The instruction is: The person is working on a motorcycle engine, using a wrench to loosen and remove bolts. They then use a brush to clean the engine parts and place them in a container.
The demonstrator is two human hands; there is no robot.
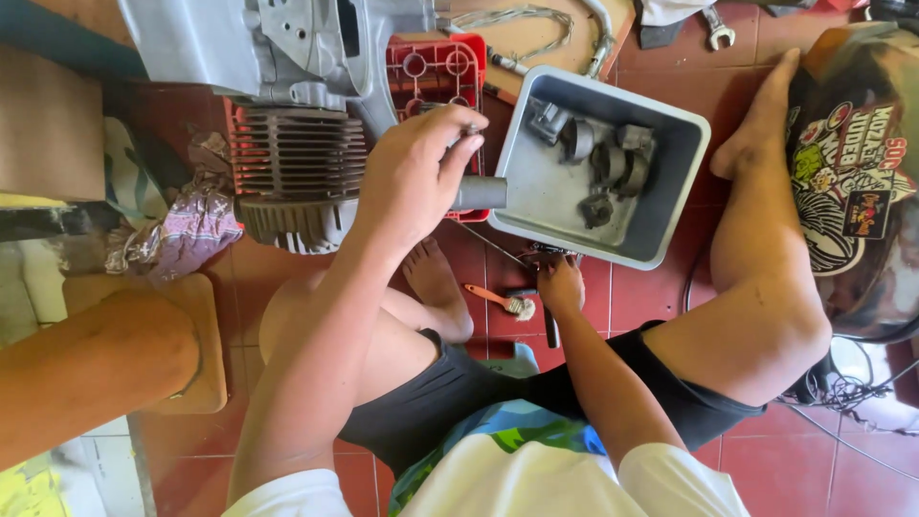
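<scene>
The left hand (pixel 416 172) is closed round a grey metal tube (pixel 479 192) — its long axis pointing sideways toward the grey tray (pixel 670 129) just beside it. The right hand (pixel 560 285) rests low on the floor near a small brush (pixel 503 302) — its grip can't be made out.

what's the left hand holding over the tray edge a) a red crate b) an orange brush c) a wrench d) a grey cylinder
d: the left hand grips a grey cylinder whose end juts over the rim of the grey tray; the orange brush lies on the floor near the right hand.
</scene>
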